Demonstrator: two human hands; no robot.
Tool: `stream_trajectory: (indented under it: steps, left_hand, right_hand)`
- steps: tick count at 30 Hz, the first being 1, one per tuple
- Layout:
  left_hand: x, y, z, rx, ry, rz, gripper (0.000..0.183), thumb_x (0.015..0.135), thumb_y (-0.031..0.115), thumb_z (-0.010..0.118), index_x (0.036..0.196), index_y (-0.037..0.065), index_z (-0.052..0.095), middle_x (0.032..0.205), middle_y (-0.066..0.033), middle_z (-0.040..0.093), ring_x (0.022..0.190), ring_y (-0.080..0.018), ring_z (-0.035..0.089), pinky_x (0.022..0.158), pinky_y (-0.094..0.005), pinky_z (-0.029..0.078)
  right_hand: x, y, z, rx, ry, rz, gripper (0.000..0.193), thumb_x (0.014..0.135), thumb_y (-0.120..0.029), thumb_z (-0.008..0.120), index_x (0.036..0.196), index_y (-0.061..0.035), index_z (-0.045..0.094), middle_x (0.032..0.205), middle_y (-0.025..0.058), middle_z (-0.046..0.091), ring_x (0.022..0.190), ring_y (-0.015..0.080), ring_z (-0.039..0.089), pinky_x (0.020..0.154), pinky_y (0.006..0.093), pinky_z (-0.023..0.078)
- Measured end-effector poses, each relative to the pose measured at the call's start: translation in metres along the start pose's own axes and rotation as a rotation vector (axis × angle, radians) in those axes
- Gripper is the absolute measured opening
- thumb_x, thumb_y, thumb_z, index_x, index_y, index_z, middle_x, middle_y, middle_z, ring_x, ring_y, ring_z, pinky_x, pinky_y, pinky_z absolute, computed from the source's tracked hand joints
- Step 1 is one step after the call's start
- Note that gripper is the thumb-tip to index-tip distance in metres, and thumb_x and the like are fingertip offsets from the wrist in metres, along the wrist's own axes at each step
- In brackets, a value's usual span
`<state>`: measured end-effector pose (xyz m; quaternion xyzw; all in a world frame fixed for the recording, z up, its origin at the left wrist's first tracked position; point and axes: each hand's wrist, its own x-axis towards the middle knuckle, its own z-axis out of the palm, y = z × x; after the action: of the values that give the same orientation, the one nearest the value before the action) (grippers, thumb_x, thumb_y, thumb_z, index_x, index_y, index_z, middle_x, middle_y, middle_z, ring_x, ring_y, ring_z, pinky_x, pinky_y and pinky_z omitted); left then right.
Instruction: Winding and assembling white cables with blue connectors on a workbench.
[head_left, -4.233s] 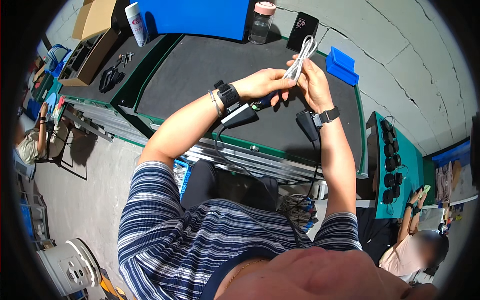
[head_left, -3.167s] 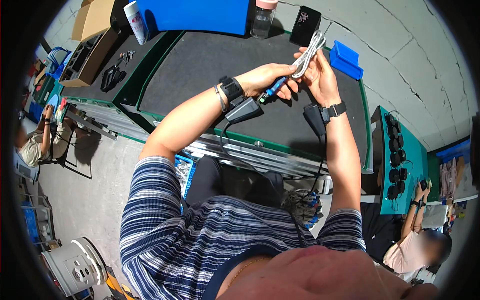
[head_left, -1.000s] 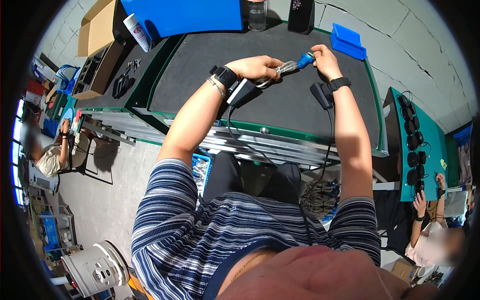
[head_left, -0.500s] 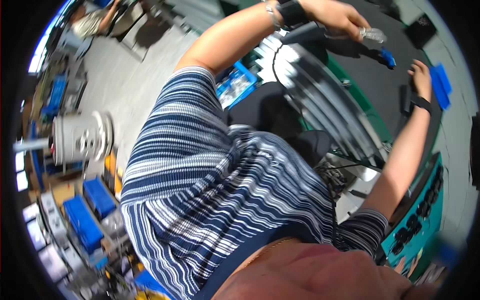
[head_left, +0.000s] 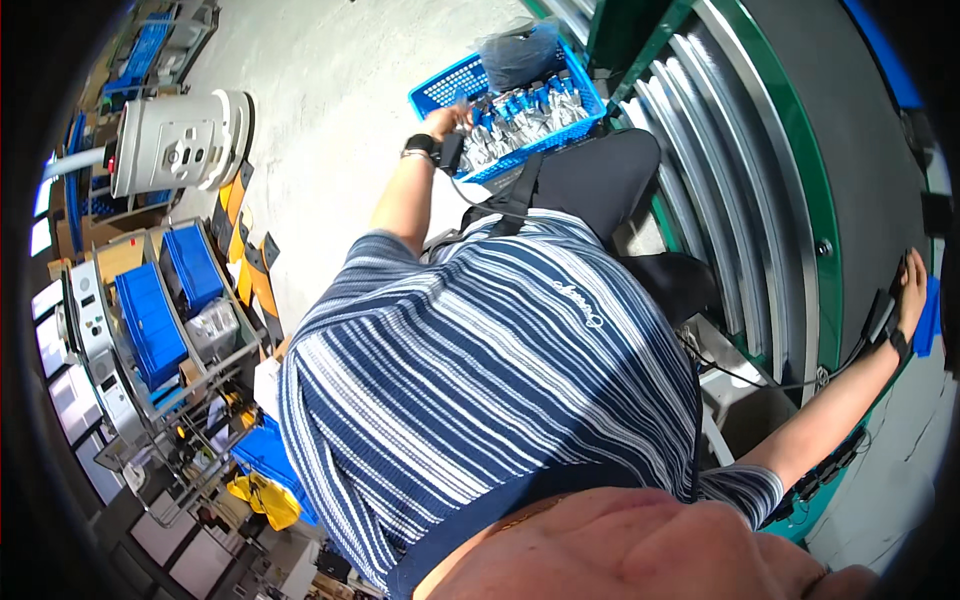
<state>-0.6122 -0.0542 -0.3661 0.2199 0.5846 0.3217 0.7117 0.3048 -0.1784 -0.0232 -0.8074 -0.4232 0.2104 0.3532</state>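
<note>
My left hand [head_left: 443, 121] is over the left part of a blue perforated basket [head_left: 437, 92]. Its fingertips are blurred against the contents, so whether they grip anything is unclear. Small clear-bagged parts [head_left: 535, 122] with blue and silvery-white pieces fill the basket, and a dark grey plastic bag [head_left: 520, 60] lies at its far side. At the far right, my right hand [head_left: 912, 289] rests near the edge of a dark worktop [head_left: 880, 150], fingers stretched out and nothing visible in them. A blue object [head_left: 929, 318] is beside that hand.
A curved row of metal rollers [head_left: 715, 190] with a green frame [head_left: 800, 170] runs between my legs and the worktop. To the left stand a pale cylindrical machine [head_left: 175, 143], a black-and-yellow striped barrier [head_left: 262, 275] and racks with blue bins [head_left: 150, 325]. A cable [head_left: 750, 380] leads to my right wrist.
My left hand has moved from above the worktop, where it held a clear-bagged part, down and left to the basket. My right hand stays at the worktop's edge. The view has turned.
</note>
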Motion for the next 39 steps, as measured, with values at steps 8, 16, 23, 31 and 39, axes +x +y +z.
stream_trajectory:
  steps: [8, 16, 23, 31, 39]
  left_hand:
    - [0.061, -0.109, -0.052, -0.164, 0.326, -0.223, 0.021, 0.087, 0.016, 0.049, 0.078, 0.003, 0.063, 0.07, -0.0089, 0.06, 0.058, -0.0203, 0.056, 0.052, -0.0346, 0.045]
    - [0.117, -0.094, -0.035, -0.153, 0.213, -0.106, 0.021, 0.084, 0.019, 0.063, 0.085, -0.002, 0.067, 0.079, -0.0116, 0.067, 0.069, -0.0207, 0.062, 0.062, -0.0321, 0.047]
    - [0.117, -0.166, -0.017, 1.819, -0.35, -0.003, 0.037, 0.084, 0.022, 0.062, 0.119, 0.009, 0.061, 0.106, -0.0188, 0.067, 0.097, -0.0325, 0.065, 0.084, -0.0424, 0.051]
    - [0.122, -0.232, -0.019, 1.812, -0.373, -0.181, 0.029, 0.085, 0.026, 0.059, 0.105, 0.008, 0.068, 0.105, -0.0188, 0.067, 0.097, -0.034, 0.065, 0.084, -0.0435, 0.051]
    - [0.181, -0.19, 0.007, 1.14, 0.31, 0.02, 0.052, 0.08, 0.023, 0.056, 0.129, 0.008, 0.053, 0.126, -0.0188, 0.057, 0.123, -0.0361, 0.047, 0.102, -0.0416, 0.04]
  right_hand:
    - [-0.164, -0.123, 0.06, -0.229, -0.023, -0.211, 0.036, 0.097, -0.023, 0.055, 0.127, -0.004, 0.054, 0.122, 0.005, 0.057, 0.106, 0.0137, 0.054, 0.093, 0.0263, 0.041]
    - [-0.223, -0.13, 0.122, -0.42, 0.149, -0.176, 0.031, 0.097, -0.022, 0.056, 0.12, -0.0018, 0.059, 0.12, 0.0084, 0.057, 0.107, 0.0171, 0.053, 0.096, 0.0293, 0.04]
    - [-0.222, -0.121, 0.131, -0.652, 0.377, -0.296, 0.025, 0.096, -0.017, 0.053, 0.115, -0.0025, 0.062, 0.111, 0.0077, 0.059, 0.1, 0.0187, 0.055, 0.088, 0.0287, 0.043]
    - [-0.238, -0.126, 0.124, -0.668, 0.475, -0.289, 0.027, 0.097, -0.016, 0.047, 0.113, -0.0029, 0.063, 0.11, 0.0107, 0.063, 0.099, 0.0227, 0.059, 0.087, 0.0312, 0.045]
    - [-0.237, -0.092, 0.085, -0.627, 0.466, -0.272, 0.031, 0.098, -0.014, 0.04, 0.113, 0.0036, 0.061, 0.113, 0.0116, 0.064, 0.102, 0.0227, 0.06, 0.091, 0.0318, 0.046]
